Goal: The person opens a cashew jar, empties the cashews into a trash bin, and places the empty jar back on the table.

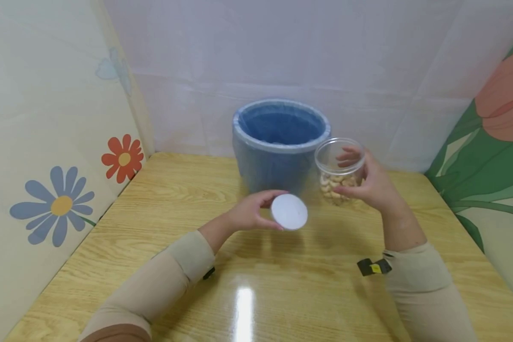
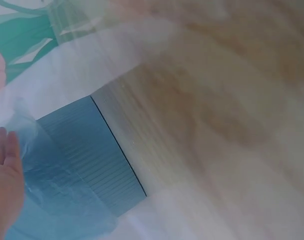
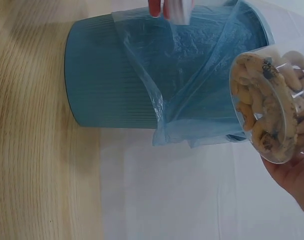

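Note:
In the head view my left hand (image 1: pixel 252 212) pinches a round white lid (image 1: pixel 289 212) by its edge, above the table in front of the bin. My right hand (image 1: pixel 372 183) grips a clear plastic jar (image 1: pixel 339 161) that has no lid on it. Cashews (image 3: pixel 271 100) fill the lower part of the jar, and the right wrist view shows a few dark specks among them. Beside the jar, to its left, stands a blue trash bin (image 1: pixel 273 166) with a thin blue bag folded over its rim. In the left wrist view only part of the left hand (image 2: pixel 6 180) shows.
Under everything is a wood-grain table (image 1: pixel 188 190). A pale cloth wall (image 1: pixel 188 114) rises behind the bin. Side walls carry painted flowers, a blue one (image 1: pixel 38 190) at left and a large tulip (image 1: pixel 504 104) at right.

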{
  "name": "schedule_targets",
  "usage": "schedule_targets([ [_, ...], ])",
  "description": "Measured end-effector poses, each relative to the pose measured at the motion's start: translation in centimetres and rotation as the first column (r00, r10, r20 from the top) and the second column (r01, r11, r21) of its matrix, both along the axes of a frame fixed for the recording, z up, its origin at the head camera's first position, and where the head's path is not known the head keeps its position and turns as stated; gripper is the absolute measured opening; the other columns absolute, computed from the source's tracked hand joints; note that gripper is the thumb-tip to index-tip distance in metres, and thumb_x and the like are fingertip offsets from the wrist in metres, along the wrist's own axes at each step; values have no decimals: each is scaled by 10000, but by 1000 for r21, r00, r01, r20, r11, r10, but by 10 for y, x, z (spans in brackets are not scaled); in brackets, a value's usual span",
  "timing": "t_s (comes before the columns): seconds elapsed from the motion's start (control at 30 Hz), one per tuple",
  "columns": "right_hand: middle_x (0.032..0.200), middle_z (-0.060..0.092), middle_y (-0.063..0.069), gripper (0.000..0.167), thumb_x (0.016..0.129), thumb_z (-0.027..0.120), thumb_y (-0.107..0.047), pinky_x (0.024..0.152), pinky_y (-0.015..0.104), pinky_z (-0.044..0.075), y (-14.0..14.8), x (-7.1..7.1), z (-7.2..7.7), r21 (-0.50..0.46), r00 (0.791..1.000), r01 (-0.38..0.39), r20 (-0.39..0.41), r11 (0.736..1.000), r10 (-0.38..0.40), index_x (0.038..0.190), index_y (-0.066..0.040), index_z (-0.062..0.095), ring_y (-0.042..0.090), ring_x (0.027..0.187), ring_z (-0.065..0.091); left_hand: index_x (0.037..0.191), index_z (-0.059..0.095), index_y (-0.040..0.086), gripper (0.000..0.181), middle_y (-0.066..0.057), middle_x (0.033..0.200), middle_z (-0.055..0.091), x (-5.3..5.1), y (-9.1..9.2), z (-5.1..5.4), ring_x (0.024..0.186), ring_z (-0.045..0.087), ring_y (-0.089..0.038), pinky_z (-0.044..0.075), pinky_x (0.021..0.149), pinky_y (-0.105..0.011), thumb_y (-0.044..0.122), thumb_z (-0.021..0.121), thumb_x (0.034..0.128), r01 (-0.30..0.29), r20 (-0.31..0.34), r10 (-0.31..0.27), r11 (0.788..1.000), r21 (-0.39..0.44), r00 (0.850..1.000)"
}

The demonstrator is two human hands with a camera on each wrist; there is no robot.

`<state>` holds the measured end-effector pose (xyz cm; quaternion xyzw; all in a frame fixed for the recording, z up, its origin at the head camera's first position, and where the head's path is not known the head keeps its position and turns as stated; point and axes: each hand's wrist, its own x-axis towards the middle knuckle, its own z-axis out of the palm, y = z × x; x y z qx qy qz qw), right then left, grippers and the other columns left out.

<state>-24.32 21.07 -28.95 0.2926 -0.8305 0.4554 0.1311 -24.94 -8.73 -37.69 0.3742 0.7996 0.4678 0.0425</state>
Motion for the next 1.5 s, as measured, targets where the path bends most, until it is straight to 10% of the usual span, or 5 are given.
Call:
schedule_targets([
  [0.43, 1229, 514, 144, 853, 643, 784, 29, 558, 207, 370, 3, 1, 2, 3, 1000, -3, -26, 1000, 3, 1363, -122, 353, 121, 1030, 511, 1343, 450, 135, 868, -45, 1326, 490, -6, -1, -6, 1181, 478, -184, 426, 960, -320, 389, 835, 607, -59, -28, 54, 965, -256, 998],
  [0.97, 1240, 517, 123, 858, 637, 800, 3, 579, 220, 379, 4, 3, 3, 7, 1000, 31, 0, 1000, -31, 1360, -147, 363, 143, 1066, 506, 1347, 446, 157, 894, -27, 1325, 501, -7, 0, -14, 1206, 459, -187, 353, 1023, -348, 517, 787, 603, -50, -31, 40, 837, -545, 999],
  [1.5, 1244, 499, 162, 835, 653, 782, 21, 642, 217, 413, 5, 2, 2, -34, 1000, 5, 18, 999, -4, 1357, -152, 366, 161, 1091, 500, 1344, 444, 98, 901, -66, 1307, 516, -4, 1, -15, 1184, 479, -214, 372, 1007, -351, 481, 799, 611, -17, -10, 14, 821, -570, 1000],
])
